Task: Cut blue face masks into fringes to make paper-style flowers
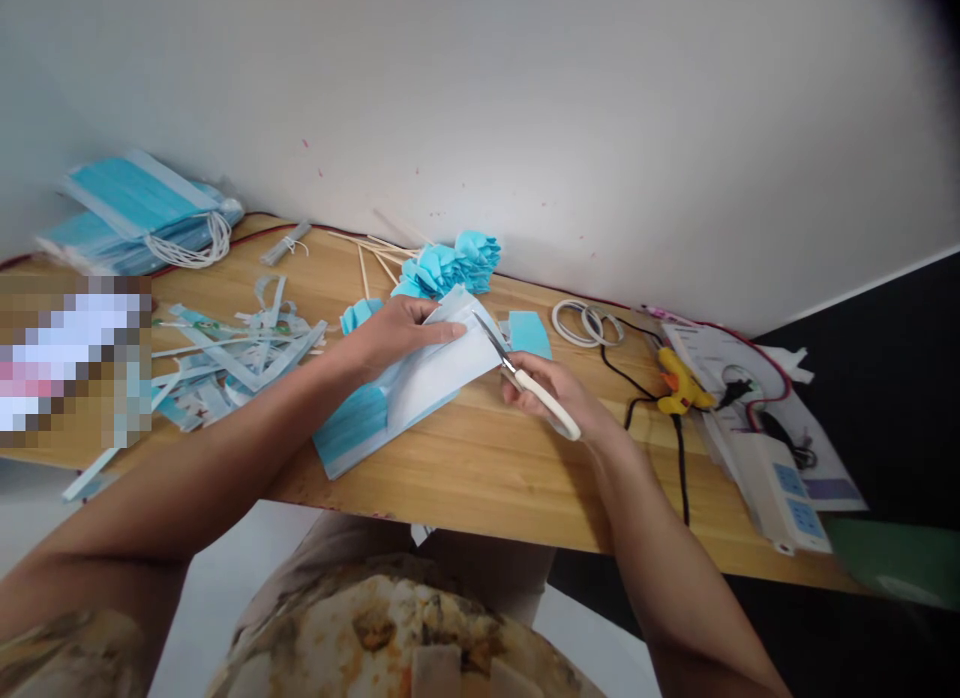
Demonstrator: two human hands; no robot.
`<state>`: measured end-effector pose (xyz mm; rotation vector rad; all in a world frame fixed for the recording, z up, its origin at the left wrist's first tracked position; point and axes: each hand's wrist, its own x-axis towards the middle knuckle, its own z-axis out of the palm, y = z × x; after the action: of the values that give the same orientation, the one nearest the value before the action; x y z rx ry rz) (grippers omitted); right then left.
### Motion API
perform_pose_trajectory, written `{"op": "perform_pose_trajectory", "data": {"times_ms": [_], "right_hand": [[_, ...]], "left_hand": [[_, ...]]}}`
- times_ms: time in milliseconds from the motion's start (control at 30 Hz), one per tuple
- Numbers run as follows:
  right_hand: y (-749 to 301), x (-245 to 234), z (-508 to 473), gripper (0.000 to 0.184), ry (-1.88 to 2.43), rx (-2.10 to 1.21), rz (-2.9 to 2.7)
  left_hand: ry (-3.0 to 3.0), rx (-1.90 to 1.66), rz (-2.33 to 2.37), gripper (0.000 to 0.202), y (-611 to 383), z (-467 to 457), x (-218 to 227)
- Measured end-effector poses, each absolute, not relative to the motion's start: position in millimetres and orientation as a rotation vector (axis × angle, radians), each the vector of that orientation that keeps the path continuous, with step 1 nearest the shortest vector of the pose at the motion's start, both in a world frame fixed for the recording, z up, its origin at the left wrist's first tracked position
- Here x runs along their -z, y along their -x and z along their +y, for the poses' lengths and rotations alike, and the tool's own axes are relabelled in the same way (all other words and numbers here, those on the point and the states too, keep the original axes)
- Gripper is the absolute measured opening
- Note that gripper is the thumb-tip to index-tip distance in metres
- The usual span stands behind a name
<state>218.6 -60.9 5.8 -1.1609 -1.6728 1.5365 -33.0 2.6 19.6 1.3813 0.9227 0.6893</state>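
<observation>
My left hand (401, 330) pinches a white, folded face mask sheet (442, 371) between thumb and fingers, over the middle of the table. In my right hand (544, 383) is a pair of scissors (551, 403) with white handles. Its blades lie at the sheet's upper right edge; whether they are parted is too small to tell. Under the sheet rests a blue mask piece (352, 428) near the table's front edge. Just behind my hands lie blue folded flowers (457, 263) on wooden sticks, and a small blue square (529, 334) sits beside them.
Cut white and blue strips (247, 348) are heaped on the left. A stack of blue masks (135, 203) lies at the back left. Tape rolls (574, 323), a yellow glue gun (679, 383) with its cord, papers (814, 448) and a power strip (780, 493) occupy the right side.
</observation>
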Motion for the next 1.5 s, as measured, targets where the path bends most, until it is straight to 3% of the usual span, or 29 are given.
{"op": "perform_pose_trajectory", "data": {"times_ms": [1500], "right_hand": [[-207,-13,-66,0.060,1.193,-1.483,-1.670]], "left_hand": [[-1.324,-0.673,0.886,0.035,31,-1,-24]]}}
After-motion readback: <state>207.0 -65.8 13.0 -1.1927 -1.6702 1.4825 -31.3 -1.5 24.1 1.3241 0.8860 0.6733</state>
